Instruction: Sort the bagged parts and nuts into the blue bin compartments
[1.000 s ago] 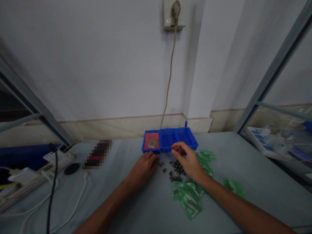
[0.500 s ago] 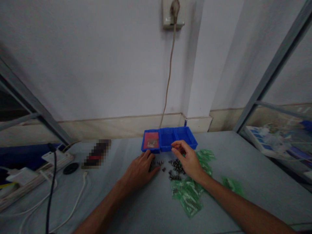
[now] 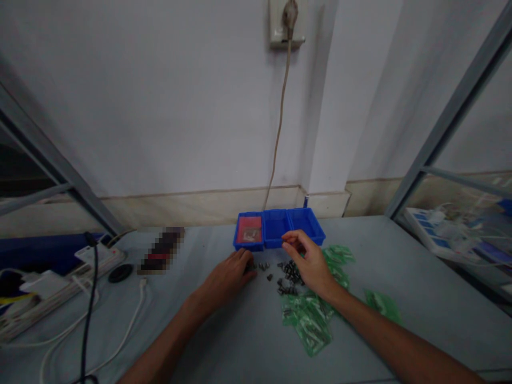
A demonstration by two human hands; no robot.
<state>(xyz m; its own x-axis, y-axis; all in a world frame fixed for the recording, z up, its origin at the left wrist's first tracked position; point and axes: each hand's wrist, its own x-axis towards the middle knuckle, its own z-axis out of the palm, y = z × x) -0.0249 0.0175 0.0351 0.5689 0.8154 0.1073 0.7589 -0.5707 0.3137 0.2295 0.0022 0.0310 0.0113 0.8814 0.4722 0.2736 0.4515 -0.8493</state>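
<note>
My left hand (image 3: 227, 276) rests on the table just in front of the left blue bin. Its fingers and thumb are curled in around a few small dark metal parts (image 3: 251, 265), partly hidden by the hand. Over the loose pile of small metal parts (image 3: 291, 273), my right hand (image 3: 306, 258) is raised with thumb and fingertips pinched together. Whatever is between those fingertips is too small to make out. A few more metal pieces (image 3: 264, 266) lie between the two hands.
Three joined blue bins (image 3: 276, 245) stand by the wall; the left one contains a pink sheet (image 3: 243, 228) and a small clear bag. Green plastic bags (image 3: 312, 325) lie near my right forearm. At left are a power strip (image 3: 52, 298), cables, a black disc (image 3: 120, 273) and a pixelated object.
My left thumb has drawn in toward the fingers beside the metal parts. My right hand keeps its pinch in nearly the same place. The view has shifted slightly.
</note>
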